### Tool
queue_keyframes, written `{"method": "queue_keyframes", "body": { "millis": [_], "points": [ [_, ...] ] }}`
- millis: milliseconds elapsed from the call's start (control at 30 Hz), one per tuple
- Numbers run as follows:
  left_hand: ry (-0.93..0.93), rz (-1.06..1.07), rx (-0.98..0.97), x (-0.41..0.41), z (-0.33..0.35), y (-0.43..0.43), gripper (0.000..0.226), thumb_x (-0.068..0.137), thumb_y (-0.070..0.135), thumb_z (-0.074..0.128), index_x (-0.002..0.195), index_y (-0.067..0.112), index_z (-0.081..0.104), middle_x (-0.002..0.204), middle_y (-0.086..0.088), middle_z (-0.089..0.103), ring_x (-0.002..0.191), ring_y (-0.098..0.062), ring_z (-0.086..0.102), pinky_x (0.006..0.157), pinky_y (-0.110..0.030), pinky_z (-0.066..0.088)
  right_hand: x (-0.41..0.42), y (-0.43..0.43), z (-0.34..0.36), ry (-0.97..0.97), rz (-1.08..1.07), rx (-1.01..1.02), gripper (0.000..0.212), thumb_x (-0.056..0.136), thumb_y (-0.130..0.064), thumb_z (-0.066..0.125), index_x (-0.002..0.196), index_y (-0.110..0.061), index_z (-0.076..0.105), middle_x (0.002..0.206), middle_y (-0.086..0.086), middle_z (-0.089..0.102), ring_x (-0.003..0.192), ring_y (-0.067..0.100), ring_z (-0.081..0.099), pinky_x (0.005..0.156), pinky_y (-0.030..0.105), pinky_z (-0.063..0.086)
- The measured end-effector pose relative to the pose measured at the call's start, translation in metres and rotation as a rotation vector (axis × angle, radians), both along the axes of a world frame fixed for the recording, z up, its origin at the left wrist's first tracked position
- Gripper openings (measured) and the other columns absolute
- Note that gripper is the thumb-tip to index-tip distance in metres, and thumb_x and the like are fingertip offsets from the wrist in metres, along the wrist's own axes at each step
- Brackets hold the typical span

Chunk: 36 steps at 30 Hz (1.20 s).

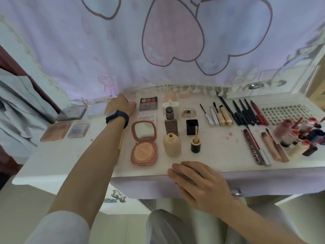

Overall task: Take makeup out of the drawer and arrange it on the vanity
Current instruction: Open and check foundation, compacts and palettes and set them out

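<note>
Makeup lies in rows on the white vanity [219, 147]. My left hand [121, 104] reaches to the back, just left of the eyeshadow palette [148, 103]; its fingers curl at something pale that I cannot make out. My right hand [197, 180] rests flat with straight fingers on the vanity's front edge. An open pink powder compact [143, 143] lies beside my left forearm. A beige bottle [172, 144], a brown foundation bottle [171, 123] and a black cap [192, 127] stand in the middle. The drawer is not visible.
Mascaras [219, 117], black and red pencils [248, 113], a false-lash card [284, 111] and lip tints [299, 136] fill the right side. Two flat compacts [66, 131] sit at the left. A pink heart-print cloth [172, 43] hangs behind the vanity.
</note>
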<state>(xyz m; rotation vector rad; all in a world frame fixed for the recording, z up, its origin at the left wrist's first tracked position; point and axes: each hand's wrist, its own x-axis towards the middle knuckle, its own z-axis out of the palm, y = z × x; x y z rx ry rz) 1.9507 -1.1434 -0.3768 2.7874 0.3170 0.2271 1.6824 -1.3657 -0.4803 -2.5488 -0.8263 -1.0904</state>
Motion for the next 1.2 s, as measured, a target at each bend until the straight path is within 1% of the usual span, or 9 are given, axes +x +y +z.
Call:
{"method": "queue_keyframes", "body": {
  "millis": [100,167,233,300,567,767,967,1067,1200],
  "points": [
    [0.005,-0.035,-0.051,0.000,-0.003,0.001,0.034,0.079,0.047,0.056,0.075,0.013,0.061,0.081,-0.013,0.070,0.067,-0.027,0.059,0.053,-0.027,0.038,0.001,0.000,0.000,0.003,-0.004,0.006,0.032,0.093,-0.027,0.068,0.122,-0.017,0.073,0.126,0.001,0.069,0.105,0.023,0.067,0.094,0.033,0.053],
    [0.008,-0.053,-0.077,-0.002,-0.005,0.004,0.035,0.081,0.051,0.056,0.084,0.017,0.061,0.087,-0.011,0.067,0.074,-0.027,0.059,0.056,-0.029,0.039,0.001,0.000,0.000,0.001,-0.007,0.006,0.032,0.092,-0.027,0.068,0.123,-0.017,0.073,0.126,0.001,0.069,0.105,0.023,0.067,0.094,0.034,0.053],
    [0.003,-0.041,-0.065,-0.004,-0.009,0.011,0.040,0.081,0.060,0.056,0.101,0.025,0.059,0.100,-0.006,0.063,0.091,-0.029,0.059,0.070,-0.034,0.049,0.000,0.001,0.001,-0.003,-0.012,0.010,0.032,0.092,-0.027,0.068,0.123,-0.017,0.073,0.126,0.001,0.069,0.105,0.023,0.067,0.093,0.034,0.054],
    [-0.006,-0.050,-0.032,-0.005,-0.015,0.019,0.046,0.079,0.068,0.056,0.106,0.030,0.057,0.109,-0.005,0.062,0.100,-0.030,0.058,0.083,-0.040,0.052,0.000,0.001,0.000,-0.004,-0.012,0.011,0.033,0.091,-0.027,0.068,0.123,-0.017,0.073,0.125,0.001,0.069,0.105,0.023,0.067,0.093,0.034,0.054],
    [-0.005,-0.080,-0.086,0.000,-0.019,0.029,0.054,0.076,0.069,0.060,0.113,0.030,0.057,0.110,-0.004,0.065,0.100,-0.029,0.059,0.078,-0.038,0.049,0.001,0.002,0.000,-0.005,-0.017,0.010,0.035,0.090,-0.027,0.069,0.123,-0.017,0.073,0.125,0.001,0.069,0.105,0.022,0.067,0.094,0.033,0.053],
    [-0.007,-0.096,-0.120,0.001,-0.021,0.035,0.066,0.077,0.073,0.060,0.126,0.029,0.054,0.126,-0.006,0.061,0.113,-0.031,0.058,0.094,-0.045,0.050,0.001,0.002,0.000,-0.013,-0.020,0.018,0.035,0.090,-0.026,0.069,0.124,-0.017,0.073,0.125,0.001,0.069,0.105,0.022,0.067,0.094,0.033,0.053],
    [0.017,-0.031,-0.006,-0.005,-0.015,0.051,0.050,0.090,0.048,0.055,0.134,0.025,0.055,0.137,-0.016,0.053,0.127,-0.037,0.046,0.101,-0.050,0.044,0.001,0.003,0.000,-0.032,-0.018,0.041,0.034,0.088,-0.024,0.070,0.121,-0.016,0.074,0.124,0.002,0.070,0.102,0.023,0.067,0.092,0.034,0.053],
    [0.053,-0.038,-0.032,-0.005,-0.016,0.054,0.044,0.091,0.038,0.056,0.132,0.024,0.059,0.134,-0.015,0.057,0.122,-0.037,0.052,0.100,-0.049,0.047,0.001,0.004,-0.001,-0.025,-0.020,0.038,0.035,0.088,-0.025,0.071,0.122,-0.016,0.073,0.124,0.001,0.070,0.103,0.023,0.067,0.092,0.034,0.054],
    [0.048,-0.023,-0.031,-0.006,-0.015,0.052,0.039,0.093,0.037,0.055,0.128,0.023,0.061,0.127,-0.015,0.062,0.114,-0.036,0.057,0.096,-0.046,0.050,0.000,0.004,0.000,-0.015,-0.016,0.035,0.035,0.089,-0.026,0.070,0.122,-0.017,0.073,0.125,0.001,0.070,0.105,0.022,0.066,0.094,0.032,0.053]
  ]
}}
